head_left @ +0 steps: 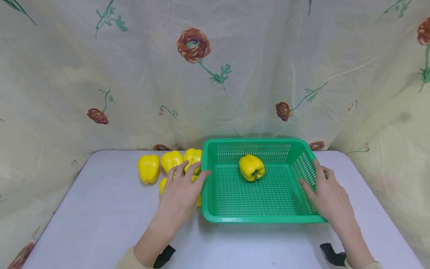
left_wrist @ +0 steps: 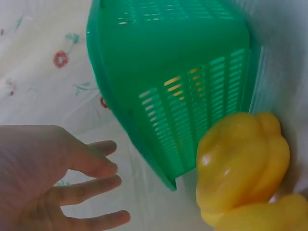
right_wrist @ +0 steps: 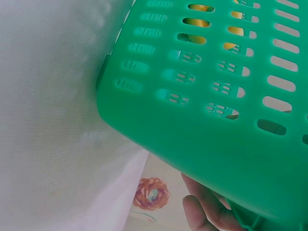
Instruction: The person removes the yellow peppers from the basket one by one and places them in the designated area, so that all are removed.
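Note:
A green plastic basket (head_left: 265, 219) with slotted walls stands on the table, and one yellow bell pepper (head_left: 250, 166) lies inside it. My right hand (head_left: 330, 198) grips the basket's right rim, thumb on the inner side and fingers outside. Just off the left rim, my left hand (head_left: 181, 194) hovers over more bell peppers, its fingers spread and holding nothing. In the left wrist view a gap shows between those fingers (left_wrist: 94, 190) and the basket wall (left_wrist: 159, 53). Several yellow bell peppers (head_left: 149, 169) sit left of the basket, some partly hidden by my left hand.
The table (head_left: 100, 213) has a pale cloth, and a floral curtain (head_left: 141, 82) hangs close behind its back edge and along the sides. Black straps (head_left: 332, 256) show by both wrists.

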Demonstrator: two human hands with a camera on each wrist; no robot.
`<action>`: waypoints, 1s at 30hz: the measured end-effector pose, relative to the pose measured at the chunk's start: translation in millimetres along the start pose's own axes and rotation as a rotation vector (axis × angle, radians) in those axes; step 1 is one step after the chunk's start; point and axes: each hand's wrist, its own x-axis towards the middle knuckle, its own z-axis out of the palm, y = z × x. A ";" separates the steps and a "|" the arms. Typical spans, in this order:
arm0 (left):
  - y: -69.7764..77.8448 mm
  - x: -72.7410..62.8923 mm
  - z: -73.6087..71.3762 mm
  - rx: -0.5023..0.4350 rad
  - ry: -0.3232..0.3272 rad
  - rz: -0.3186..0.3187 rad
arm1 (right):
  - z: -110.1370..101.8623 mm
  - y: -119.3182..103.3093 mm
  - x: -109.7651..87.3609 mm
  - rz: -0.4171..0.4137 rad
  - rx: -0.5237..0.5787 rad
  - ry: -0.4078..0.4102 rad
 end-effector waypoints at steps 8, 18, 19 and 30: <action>12.2 19.6 11.3 -0.090 0.030 0.028 | 0.0 -0.3 -0.7 -0.003 0.003 -0.003; 31.1 46.5 24.2 -0.173 -0.061 0.137 | -1.5 0.9 -0.3 -0.007 0.001 0.008; 32.7 49.2 26.0 -0.179 -0.073 0.147 | -1.5 1.0 -0.4 -0.007 0.001 0.009; 47.4 72.9 42.5 -0.214 -0.348 0.107 | -1.4 -0.3 -1.0 0.000 0.004 -0.006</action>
